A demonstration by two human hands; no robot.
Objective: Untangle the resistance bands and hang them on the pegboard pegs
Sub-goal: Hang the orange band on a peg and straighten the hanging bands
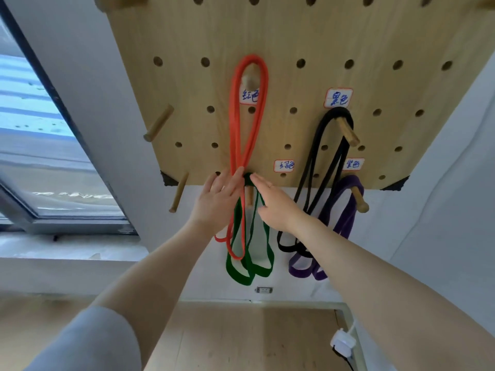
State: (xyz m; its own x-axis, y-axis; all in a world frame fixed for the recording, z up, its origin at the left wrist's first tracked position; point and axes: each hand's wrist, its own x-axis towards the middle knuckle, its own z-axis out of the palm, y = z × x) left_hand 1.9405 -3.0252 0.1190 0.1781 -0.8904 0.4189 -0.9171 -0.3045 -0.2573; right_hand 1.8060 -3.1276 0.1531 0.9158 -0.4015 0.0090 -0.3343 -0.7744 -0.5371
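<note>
Pegboard (308,36) holds red band (235,124), black band (310,178), purple band (345,207) on pegs. Green band (235,269) at bottom peg (249,196); left hand (214,202) and right hand (276,207) touch its top, fingers relaxed, spread.

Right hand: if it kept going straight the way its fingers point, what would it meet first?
Probably the green band, where it loops over its peg: the right hand has its fingertips right at that spot. The pegboard lies just behind, though depth is unclear.
</note>
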